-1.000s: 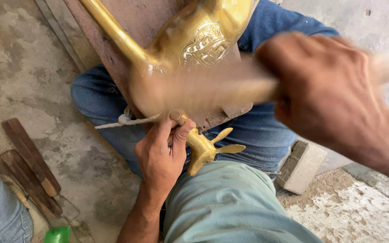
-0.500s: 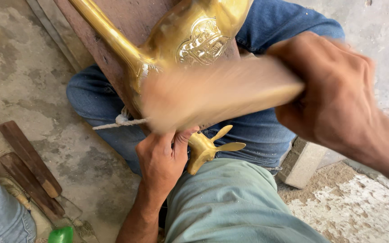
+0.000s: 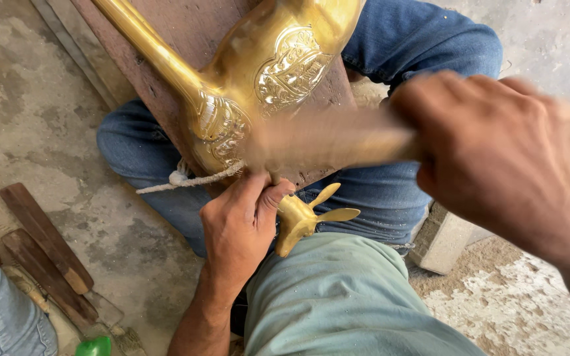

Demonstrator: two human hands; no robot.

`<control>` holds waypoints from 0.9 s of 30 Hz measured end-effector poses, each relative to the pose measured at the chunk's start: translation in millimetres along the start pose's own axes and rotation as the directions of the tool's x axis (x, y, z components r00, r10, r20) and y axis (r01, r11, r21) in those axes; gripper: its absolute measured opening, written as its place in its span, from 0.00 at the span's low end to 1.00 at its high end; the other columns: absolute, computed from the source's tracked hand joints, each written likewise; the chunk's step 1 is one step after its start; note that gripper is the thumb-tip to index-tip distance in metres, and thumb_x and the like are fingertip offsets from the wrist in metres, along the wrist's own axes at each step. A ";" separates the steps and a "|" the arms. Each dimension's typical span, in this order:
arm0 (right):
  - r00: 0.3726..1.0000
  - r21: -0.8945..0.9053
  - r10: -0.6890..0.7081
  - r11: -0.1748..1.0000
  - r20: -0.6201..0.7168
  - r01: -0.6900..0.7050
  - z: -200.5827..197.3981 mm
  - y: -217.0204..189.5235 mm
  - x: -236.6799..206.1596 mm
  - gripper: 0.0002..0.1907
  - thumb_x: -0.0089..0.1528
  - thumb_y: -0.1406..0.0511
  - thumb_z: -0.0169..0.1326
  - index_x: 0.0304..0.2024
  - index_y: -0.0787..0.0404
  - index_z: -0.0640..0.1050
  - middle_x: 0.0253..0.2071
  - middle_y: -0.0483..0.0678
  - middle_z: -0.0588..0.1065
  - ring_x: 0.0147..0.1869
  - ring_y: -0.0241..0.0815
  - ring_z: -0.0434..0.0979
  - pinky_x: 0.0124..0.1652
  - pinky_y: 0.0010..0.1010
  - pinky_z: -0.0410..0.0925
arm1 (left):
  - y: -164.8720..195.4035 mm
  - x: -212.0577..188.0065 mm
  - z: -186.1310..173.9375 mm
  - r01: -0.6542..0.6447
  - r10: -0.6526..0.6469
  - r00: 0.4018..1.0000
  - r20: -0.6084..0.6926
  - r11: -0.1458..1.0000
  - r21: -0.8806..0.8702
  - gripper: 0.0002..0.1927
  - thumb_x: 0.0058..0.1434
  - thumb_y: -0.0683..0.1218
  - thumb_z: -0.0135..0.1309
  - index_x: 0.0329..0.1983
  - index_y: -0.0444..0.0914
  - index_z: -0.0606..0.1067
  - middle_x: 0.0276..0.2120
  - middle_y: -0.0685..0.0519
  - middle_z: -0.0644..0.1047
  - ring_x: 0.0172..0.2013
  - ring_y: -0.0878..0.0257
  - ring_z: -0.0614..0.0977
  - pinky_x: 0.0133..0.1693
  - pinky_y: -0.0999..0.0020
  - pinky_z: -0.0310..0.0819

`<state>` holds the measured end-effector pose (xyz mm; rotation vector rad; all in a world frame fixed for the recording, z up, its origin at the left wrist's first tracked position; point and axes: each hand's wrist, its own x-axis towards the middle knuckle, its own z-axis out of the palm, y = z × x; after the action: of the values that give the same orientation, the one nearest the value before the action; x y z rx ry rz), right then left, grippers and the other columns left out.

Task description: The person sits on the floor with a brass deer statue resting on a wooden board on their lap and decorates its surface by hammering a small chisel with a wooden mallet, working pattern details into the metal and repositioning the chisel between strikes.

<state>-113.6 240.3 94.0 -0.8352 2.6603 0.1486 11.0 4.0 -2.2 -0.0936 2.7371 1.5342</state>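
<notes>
- Brass is the material at the centre: a shiny golden vessel with an embossed floral panel and a long tapering spout (image 3: 258,86) lies across a reddish-brown wooden board (image 3: 199,26) on a lap in blue jeans, the spout running off toward 11 o'clock
- The left hand (image 3: 242,227) is closed narrowly, thumb and fingers pinched round a thin metal punch (image 3: 274,177) whose tip meets the vessel's lower edge; a small brass bird-shaped fitting (image 3: 305,217) sits just at 3 o'clock of that hand
- The right hand (image 3: 496,155) is clenched tight round the handle of a pale wooden mallet (image 3: 324,142), whose head shows only as a blur directly at 12 o'clock of the punch
- Since half a second ago the mallet blur has dropped lower and drawn in over the punch, while the left hand has kept its place; by this the work looks to be in mid-blow, the punch being driven into the brass
- A frayed white cord (image 3: 186,178) trails from the vessel's base toward 9 o'clock
- Flat brown wooden sticks (image 3: 44,250) lie on the grey concrete floor (image 3: 28,112) at 8 o'clock, well apart from the hands, with a green cap (image 3: 94,346) beyond them
</notes>
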 end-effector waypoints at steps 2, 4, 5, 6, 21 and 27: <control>0.985 0.126 -0.024 0.991 -0.170 0.046 2.7 0.1 -0.6 0.23 0.50 0.72 0.60 0.49 0.62 0.77 0.40 0.53 0.78 0.39 0.51 0.80 0.42 0.48 0.71 | 0.7 0.9 -0.5 0.008 -0.008 1.000 0.015 1.000 0.007 0.11 0.67 0.48 0.61 0.46 0.38 0.77 0.32 0.49 0.81 0.31 0.53 0.84 0.32 0.61 0.76; 0.980 0.232 0.019 0.972 -0.199 0.028 5.4 -0.3 -2.2 0.23 0.49 0.73 0.59 0.49 0.63 0.76 0.40 0.54 0.78 0.40 0.53 0.80 0.41 0.46 0.71 | 0.4 1.2 -0.3 -0.004 0.004 1.000 0.017 1.000 -0.021 0.12 0.67 0.49 0.61 0.49 0.38 0.76 0.33 0.49 0.81 0.31 0.54 0.84 0.32 0.61 0.76; 0.988 0.280 0.060 0.960 -0.142 -0.018 6.9 -1.3 -3.2 0.22 0.50 0.73 0.59 0.48 0.63 0.76 0.40 0.53 0.78 0.40 0.53 0.80 0.41 0.45 0.71 | -0.1 0.8 -0.6 -0.017 0.018 1.000 0.009 0.999 -0.049 0.13 0.68 0.49 0.60 0.51 0.37 0.76 0.34 0.50 0.81 0.33 0.54 0.84 0.34 0.62 0.77; 0.992 0.326 0.098 0.943 -0.078 -0.068 8.7 -2.6 -5.1 0.22 0.50 0.73 0.59 0.48 0.62 0.76 0.39 0.52 0.78 0.40 0.53 0.79 0.42 0.44 0.72 | -0.6 -0.6 -0.5 -0.028 0.028 1.000 0.004 0.997 -0.078 0.14 0.69 0.49 0.59 0.53 0.37 0.75 0.36 0.50 0.81 0.35 0.54 0.85 0.35 0.62 0.78; 0.991 -0.077 -0.037 0.997 -0.125 0.028 17.1 -0.7 -34.8 0.20 0.53 0.70 0.64 0.48 0.57 0.78 0.34 0.46 0.78 0.35 0.44 0.79 0.39 0.41 0.72 | -9.0 -9.8 0.4 -0.129 0.127 0.988 0.083 0.991 0.026 0.14 0.67 0.48 0.63 0.53 0.44 0.74 0.36 0.50 0.80 0.35 0.49 0.83 0.35 0.57 0.77; 0.986 -0.023 0.001 1.000 -0.164 -0.005 28.3 -5.3 -41.7 0.19 0.54 0.71 0.62 0.48 0.59 0.78 0.35 0.47 0.79 0.34 0.43 0.77 0.38 0.41 0.71 | -6.8 -1.7 -3.0 -0.157 0.151 0.974 0.168 0.987 0.024 0.13 0.64 0.46 0.63 0.50 0.44 0.76 0.34 0.49 0.80 0.33 0.47 0.83 0.33 0.54 0.75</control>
<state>-70.2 264.0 82.6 -0.8860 2.8185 0.1168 13.2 -2.0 -6.4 0.2415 2.6941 1.4488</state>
